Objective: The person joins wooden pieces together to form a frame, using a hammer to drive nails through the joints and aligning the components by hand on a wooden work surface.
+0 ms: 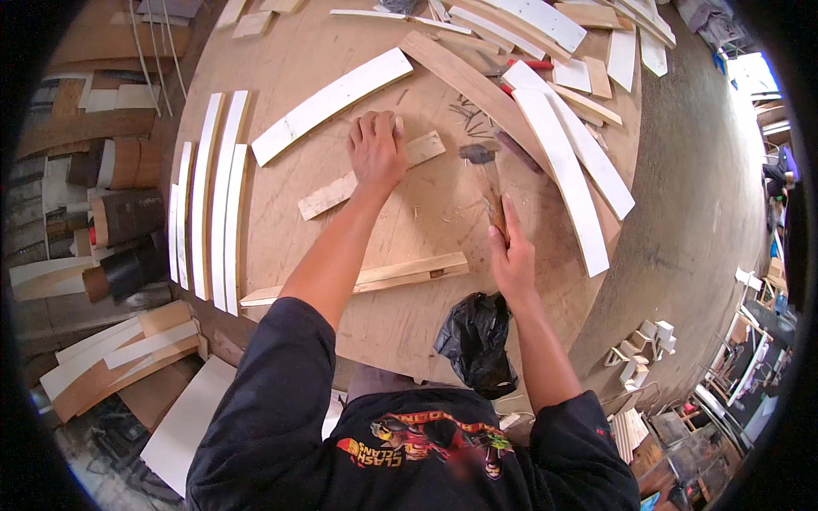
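My right hand point(515, 264) grips the wooden handle of a hammer point(492, 192), index finger stretched along it. The dark metal head points away from me, over the table. My left hand point(377, 153) is above a short pale wood strip point(328, 198), which passes beneath it. Its fingers are bent and close together, and the back of the hand hides whatever they hold. Loose nails point(470, 117) lie scattered beyond the hammer head. Just past my left fingers is a curved white-faced board point(332, 104).
Several narrow white strips point(204, 196) stand along the table's left side. Curved boards point(562, 183) lie at the right, near red-handled pliers point(537, 65). Closer to me are a joined wood piece point(409, 271) and a black plastic bag point(479, 341). More offcuts point(588, 15) crowd the far edge.
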Demonstrator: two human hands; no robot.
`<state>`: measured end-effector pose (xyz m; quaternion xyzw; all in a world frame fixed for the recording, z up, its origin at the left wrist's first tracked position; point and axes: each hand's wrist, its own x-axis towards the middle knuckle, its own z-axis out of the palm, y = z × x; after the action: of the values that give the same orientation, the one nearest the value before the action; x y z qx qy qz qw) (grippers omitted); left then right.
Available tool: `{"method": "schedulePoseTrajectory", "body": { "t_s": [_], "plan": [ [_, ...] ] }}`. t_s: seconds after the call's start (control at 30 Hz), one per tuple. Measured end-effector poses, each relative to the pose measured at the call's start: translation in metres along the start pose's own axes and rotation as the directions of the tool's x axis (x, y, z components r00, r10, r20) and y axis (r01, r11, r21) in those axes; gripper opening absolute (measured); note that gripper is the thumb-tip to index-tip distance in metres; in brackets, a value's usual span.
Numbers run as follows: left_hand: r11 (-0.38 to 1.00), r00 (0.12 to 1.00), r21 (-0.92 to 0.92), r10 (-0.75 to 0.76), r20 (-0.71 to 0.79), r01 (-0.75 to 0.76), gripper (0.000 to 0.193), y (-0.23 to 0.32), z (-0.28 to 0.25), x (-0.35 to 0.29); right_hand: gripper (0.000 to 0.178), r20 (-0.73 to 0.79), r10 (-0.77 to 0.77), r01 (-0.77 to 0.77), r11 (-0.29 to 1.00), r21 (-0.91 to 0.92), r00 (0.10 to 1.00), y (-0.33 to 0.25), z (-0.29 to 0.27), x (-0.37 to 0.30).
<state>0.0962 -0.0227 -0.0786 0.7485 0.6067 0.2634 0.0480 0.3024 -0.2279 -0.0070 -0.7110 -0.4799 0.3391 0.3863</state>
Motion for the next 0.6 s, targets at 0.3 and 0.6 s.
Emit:
{"method": "schedulePoseTrajectory", "body": {
  "t_s": [0.3, 0.6],
  "plan": [
    [0.996, 0.989, -0.062, 0.076, 0.125, -0.068, 0.016, -0.002, -0.006, -0.008, 0.040, 0.112, -0.081, 0.119, 0.912, -0.392, 0.990, 0.012, -0.013, 0.030],
    [0.968, 0.942, -0.104, 0.246, 0.228, -0.228, 0.022, -0.008, -0.012, -0.009, 0.044, 0.411, -0.138, 0.372, 0.734, -0.568, 0.901, 0.015, -0.073, 0.044]
  ]
}}
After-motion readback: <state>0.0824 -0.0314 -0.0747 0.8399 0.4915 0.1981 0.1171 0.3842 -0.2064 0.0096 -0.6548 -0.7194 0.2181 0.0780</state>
